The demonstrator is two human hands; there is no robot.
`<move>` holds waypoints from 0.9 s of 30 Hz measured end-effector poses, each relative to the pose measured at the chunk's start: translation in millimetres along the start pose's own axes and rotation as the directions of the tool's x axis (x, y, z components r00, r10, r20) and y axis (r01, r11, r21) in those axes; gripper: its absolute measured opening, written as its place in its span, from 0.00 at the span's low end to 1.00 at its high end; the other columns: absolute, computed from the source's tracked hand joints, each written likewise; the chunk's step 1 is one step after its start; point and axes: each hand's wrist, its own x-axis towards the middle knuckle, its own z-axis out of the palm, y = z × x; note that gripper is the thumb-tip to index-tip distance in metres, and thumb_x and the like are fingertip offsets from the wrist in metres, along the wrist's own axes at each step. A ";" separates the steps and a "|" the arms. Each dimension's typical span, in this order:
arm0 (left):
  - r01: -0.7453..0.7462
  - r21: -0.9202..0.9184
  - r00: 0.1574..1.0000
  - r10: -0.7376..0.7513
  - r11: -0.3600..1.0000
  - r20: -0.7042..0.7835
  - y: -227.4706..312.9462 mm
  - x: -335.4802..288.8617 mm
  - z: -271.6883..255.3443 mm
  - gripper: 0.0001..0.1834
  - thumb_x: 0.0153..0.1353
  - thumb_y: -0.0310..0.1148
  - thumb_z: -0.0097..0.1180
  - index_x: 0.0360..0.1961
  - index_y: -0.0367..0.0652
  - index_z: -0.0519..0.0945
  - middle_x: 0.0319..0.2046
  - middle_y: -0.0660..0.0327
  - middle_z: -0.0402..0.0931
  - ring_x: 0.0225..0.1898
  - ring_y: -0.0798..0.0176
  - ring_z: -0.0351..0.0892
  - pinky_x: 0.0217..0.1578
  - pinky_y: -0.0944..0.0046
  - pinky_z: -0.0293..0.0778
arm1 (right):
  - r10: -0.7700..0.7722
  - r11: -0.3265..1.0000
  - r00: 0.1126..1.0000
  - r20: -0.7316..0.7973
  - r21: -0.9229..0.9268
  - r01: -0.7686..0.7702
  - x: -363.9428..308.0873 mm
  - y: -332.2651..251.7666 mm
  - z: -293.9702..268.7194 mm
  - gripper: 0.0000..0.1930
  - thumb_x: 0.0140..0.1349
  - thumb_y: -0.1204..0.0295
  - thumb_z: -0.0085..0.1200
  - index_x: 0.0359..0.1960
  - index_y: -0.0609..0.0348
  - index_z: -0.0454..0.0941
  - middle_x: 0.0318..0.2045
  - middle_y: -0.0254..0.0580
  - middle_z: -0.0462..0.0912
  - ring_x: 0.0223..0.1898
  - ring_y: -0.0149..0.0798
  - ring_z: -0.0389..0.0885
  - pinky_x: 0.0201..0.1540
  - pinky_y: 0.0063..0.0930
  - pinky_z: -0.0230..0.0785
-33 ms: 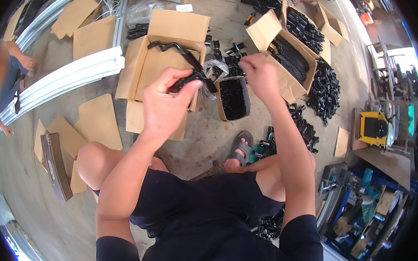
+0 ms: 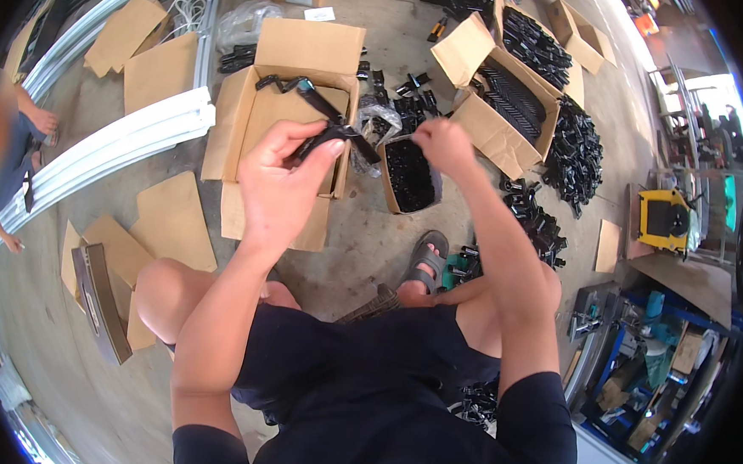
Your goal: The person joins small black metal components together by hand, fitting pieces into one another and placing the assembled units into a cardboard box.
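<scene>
My left hand (image 2: pixel 279 188) pinches a black plastic bracket (image 2: pixel 329 140) between thumb and fingers, over the right part of an open cardboard box (image 2: pixel 235 130). Glossy black pieces (image 2: pixel 320 101) show at the far side of that box, just beyond the bracket. My right hand (image 2: pixel 447 145) hovers at the far right corner of a small carton (image 2: pixel 425 205) full of tiny black parts (image 2: pixel 409 176). Its fingertips are drawn together; whatever they hold is hidden or too small to name. A crumpled clear plastic bag (image 2: pixel 378 123) lies between the two boxes.
Heaped black parts (image 2: pixel 573 155) lie to the right, beside a carton of stacked black pieces (image 2: pixel 515 105). White metal profiles (image 2: pixel 130 145) and flat cardboard (image 2: pixel 172 216) are at left, where another person (image 2: pixel 7 142) is. A yellow machine (image 2: pixel 663 220) stands far right.
My right hand has shifted slightly left and toward me, nearer the small carton. My left hand keeps its pinch on the bracket, and the whole view has drifted a little.
</scene>
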 end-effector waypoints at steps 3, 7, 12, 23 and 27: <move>0.055 -0.001 0.997 -0.055 0.998 -0.050 3.7 5.5 -9.8 0.13 0.62 0.21 0.65 0.47 0.31 0.80 0.39 0.54 0.85 0.36 0.68 0.84 0.38 0.68 0.79 | 0.130 0.989 0.991 0.003 -0.076 -0.130 4.6 33.7 76.3 0.11 0.60 0.62 0.61 0.32 0.55 0.87 0.34 0.48 0.87 0.39 0.53 0.86 0.43 0.45 0.79; 0.049 -0.094 0.994 -0.058 0.994 -0.093 4.2 13.7 -19.1 0.11 0.63 0.20 0.62 0.46 0.32 0.78 0.38 0.52 0.84 0.36 0.63 0.85 0.37 0.66 0.80 | -0.241 0.968 0.937 -0.252 -0.126 0.215 1.4 0.7 128.3 0.06 0.55 0.66 0.60 0.28 0.52 0.86 0.38 0.38 0.84 0.50 0.44 0.78 0.55 0.40 0.71; 0.107 -0.210 0.982 -0.136 0.972 -0.128 3.9 25.7 -20.2 0.10 0.65 0.19 0.60 0.46 0.33 0.78 0.38 0.52 0.84 0.36 0.60 0.85 0.37 0.63 0.80 | -0.391 0.789 0.919 0.052 -0.495 0.363 35.8 -16.8 183.6 0.13 0.61 0.66 0.50 0.34 0.50 0.90 0.43 0.37 0.85 0.58 0.45 0.73 0.74 0.55 0.45; 0.096 -0.416 0.964 -0.189 0.904 -0.188 13.6 35.9 -31.2 0.10 0.66 0.24 0.61 0.47 0.37 0.78 0.39 0.51 0.85 0.36 0.56 0.86 0.39 0.60 0.80 | -0.264 0.588 0.887 0.380 -0.665 0.460 54.0 -26.9 209.2 0.15 0.68 0.64 0.48 0.42 0.46 0.89 0.42 0.36 0.88 0.56 0.47 0.77 0.73 0.66 0.35; 0.125 -0.522 0.949 -0.255 0.843 -0.184 11.5 38.3 -33.1 0.10 0.67 0.28 0.60 0.47 0.38 0.78 0.40 0.51 0.84 0.37 0.56 0.85 0.40 0.61 0.80 | -0.215 0.630 0.883 0.417 -0.632 0.452 52.2 -39.8 194.4 0.15 0.68 0.65 0.48 0.42 0.52 0.89 0.42 0.38 0.88 0.56 0.49 0.77 0.73 0.66 0.36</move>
